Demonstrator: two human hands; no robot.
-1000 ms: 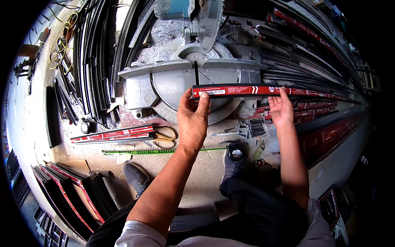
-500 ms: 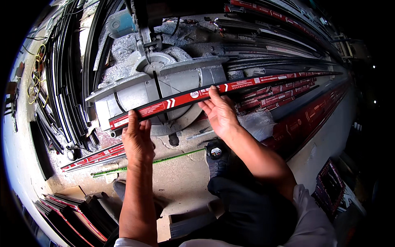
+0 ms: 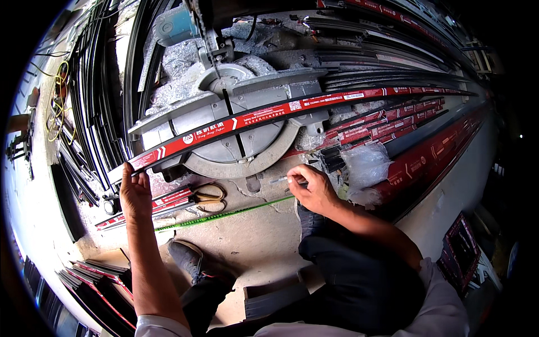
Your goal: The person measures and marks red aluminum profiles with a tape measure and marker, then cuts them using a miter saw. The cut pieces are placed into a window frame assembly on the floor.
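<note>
My left hand [image 3: 135, 194] pinches the near left end of a long dark profile with red printed film [image 3: 224, 127]. The strip lies slanted across the round table of a mitre saw [image 3: 222, 157] and runs off to the far right. Lower right of the saw, my right hand [image 3: 313, 190] is closed, thumb and fingers together, on a slim pen-like stick [image 3: 279, 180] that pokes out to the left. Below it a green measuring tape [image 3: 236, 211] stretches over the floor; its case is hidden by the hand and leg. Scissors [image 3: 211, 197] with tan handles lie left of it.
The saw's teal motor housing [image 3: 173, 27] hangs at the top. Bundles of dark profiles [image 3: 92, 106] lie on the left, and red-filmed stacks [image 3: 418, 163] on the right. A crumpled clear plastic bag [image 3: 368, 165] sits beside them. My shoe [image 3: 186, 259] stands near the tape.
The strip has slid left across the saw with my left hand on its end. My right hand has let go of it, dropped lower and taken hold of the slim stick.
</note>
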